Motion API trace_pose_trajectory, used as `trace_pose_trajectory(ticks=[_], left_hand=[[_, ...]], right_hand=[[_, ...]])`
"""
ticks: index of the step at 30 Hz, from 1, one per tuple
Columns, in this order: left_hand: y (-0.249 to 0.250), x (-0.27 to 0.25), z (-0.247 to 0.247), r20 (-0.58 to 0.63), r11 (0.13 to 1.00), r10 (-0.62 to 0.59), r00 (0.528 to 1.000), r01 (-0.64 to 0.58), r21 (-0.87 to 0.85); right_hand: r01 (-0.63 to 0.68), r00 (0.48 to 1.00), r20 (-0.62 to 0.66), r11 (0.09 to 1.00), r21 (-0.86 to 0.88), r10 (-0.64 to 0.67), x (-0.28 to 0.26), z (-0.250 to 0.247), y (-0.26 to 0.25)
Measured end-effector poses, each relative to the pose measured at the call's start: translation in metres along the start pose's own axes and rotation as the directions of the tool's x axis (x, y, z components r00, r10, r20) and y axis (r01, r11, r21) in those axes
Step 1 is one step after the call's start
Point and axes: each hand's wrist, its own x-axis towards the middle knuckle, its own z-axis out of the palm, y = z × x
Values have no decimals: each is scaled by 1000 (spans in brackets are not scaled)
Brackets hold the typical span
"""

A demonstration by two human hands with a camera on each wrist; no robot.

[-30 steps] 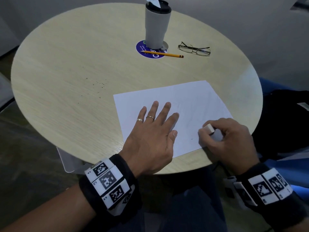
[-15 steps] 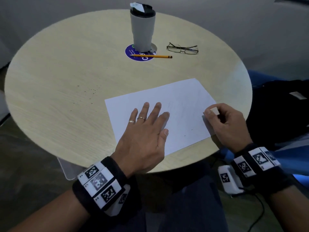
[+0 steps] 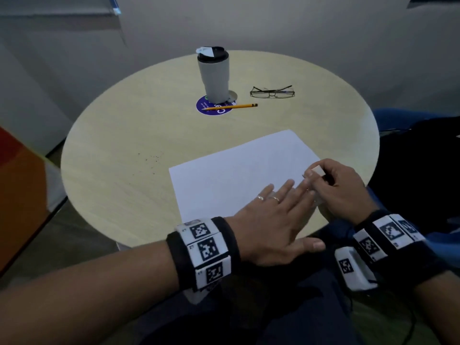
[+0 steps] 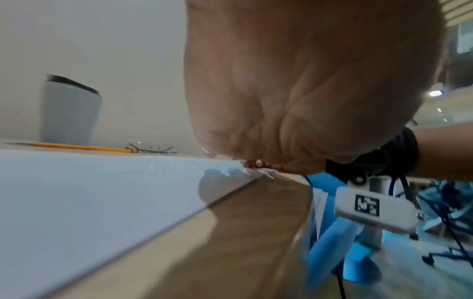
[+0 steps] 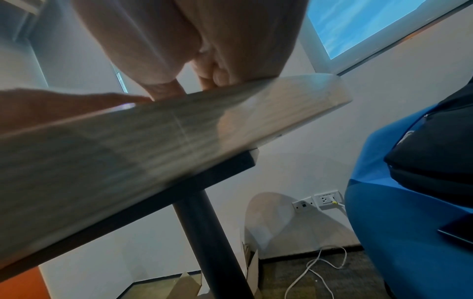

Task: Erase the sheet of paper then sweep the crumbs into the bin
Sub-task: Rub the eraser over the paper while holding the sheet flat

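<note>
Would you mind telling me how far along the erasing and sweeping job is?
Done: the white sheet of paper looks nearly blank. In hand: the left hand presses it flat while the right hand pinches the small white eraser. Left: dark crumbs lie unswept on the round wooden table; no bin shows.

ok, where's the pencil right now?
In the head view, the pencil lies at the table's far side, across the blue coaster before the tumbler, left of the glasses.

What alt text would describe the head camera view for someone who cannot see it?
A left hand lies flat on a white sheet on a round table while the right hand pinches an eraser at the sheet's edge.
</note>
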Motion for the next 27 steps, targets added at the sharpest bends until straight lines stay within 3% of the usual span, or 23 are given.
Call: trace_pose_trajectory(ticks=[7, 10, 12, 14, 16, 18, 19, 21, 25, 27], left_hand=[[-14, -4, 2, 144, 996, -33, 989, 21, 86], [-36, -24, -6, 195, 975, -204, 959, 181, 133], [-50, -29, -12, 205, 923, -379, 903, 353, 150], [-54, -26, -17, 181, 884, -467, 866, 449, 131], [-41, -20, -18, 138, 940, -335, 932, 321, 117], [-21, -16, -15, 150, 988, -73, 986, 51, 145], [-14, -16, -12, 190, 987, 21, 982, -51, 151], [-15, -19, -7, 255, 990, 49, 966, -80, 115], [-69, -33, -16, 254, 985, -160, 954, 138, 101], [-97, -40, -24, 231, 943, -332, 914, 317, 102]], right_hand=[[-2, 1000, 17, 1000, 3, 2, -4, -4, -3], [-24, 999, 41, 1000, -7, 25, -2, -5, -3], [-32, 999, 39, 999, -28, 33, -2, -4, -5], [-32, 999, 30, 999, -44, 34, -3, -3, -6], [-30, 999, 25, 998, -46, 31, -3, -4, -7], [-29, 999, 31, 999, -37, 30, -4, -5, -7], [-26, 999, 35, 999, -31, 27, -5, -5, -8], [-28, 999, 39, 1000, -11, 29, -7, -6, -8], [-51, 997, 55, 999, -19, 52, -5, -6, -12], [-52, 997, 48, 998, -34, 54, -5, -5, -13]])
